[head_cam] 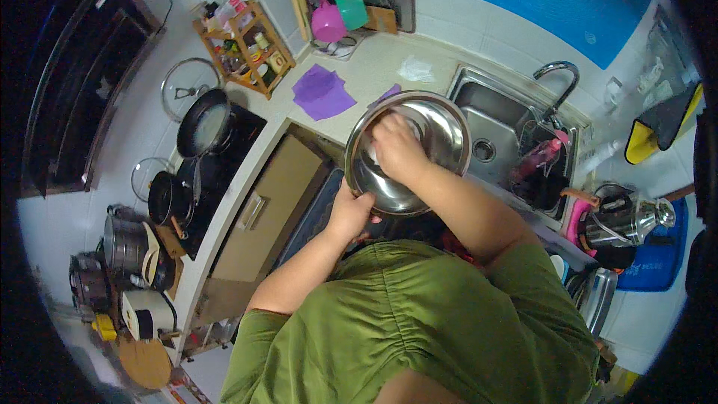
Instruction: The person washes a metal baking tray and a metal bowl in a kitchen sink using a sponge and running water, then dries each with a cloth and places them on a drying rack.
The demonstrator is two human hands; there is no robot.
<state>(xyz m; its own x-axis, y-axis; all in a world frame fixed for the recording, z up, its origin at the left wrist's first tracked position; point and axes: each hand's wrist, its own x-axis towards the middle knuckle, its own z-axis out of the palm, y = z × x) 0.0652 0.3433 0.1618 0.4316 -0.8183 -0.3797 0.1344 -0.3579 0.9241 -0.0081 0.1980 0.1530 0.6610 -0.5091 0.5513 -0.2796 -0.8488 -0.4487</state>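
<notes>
A large shiny stainless-steel basin (pixel 443 123) is tilted up in front of me, over the counter's front edge and beside the sink. My left hand (pixel 352 210) grips its lower left rim, with the thumb on the inner side. Inside the bowl, my right hand (pixel 395 143) presses a white cloth or paper (pixel 372 152) against the metal; most of that piece is hidden under the fingers. A purple cloth (pixel 322 92) lies spread on the counter to the left of the basin. Another bit of purple cloth (pixel 387 93) shows behind the rim. A white crumpled sheet (pixel 416 69) lies further back.
To the right are the steel sink (pixel 493 118) and its curved faucet (pixel 561 81). A black frying pan (pixel 205 123) rests at the stove on the left. Behind it stands a wooden spice rack (pixel 247 47). A cabinet door (pixel 269 207) is below the counter. A thermos (pixel 622 224) stands at the right.
</notes>
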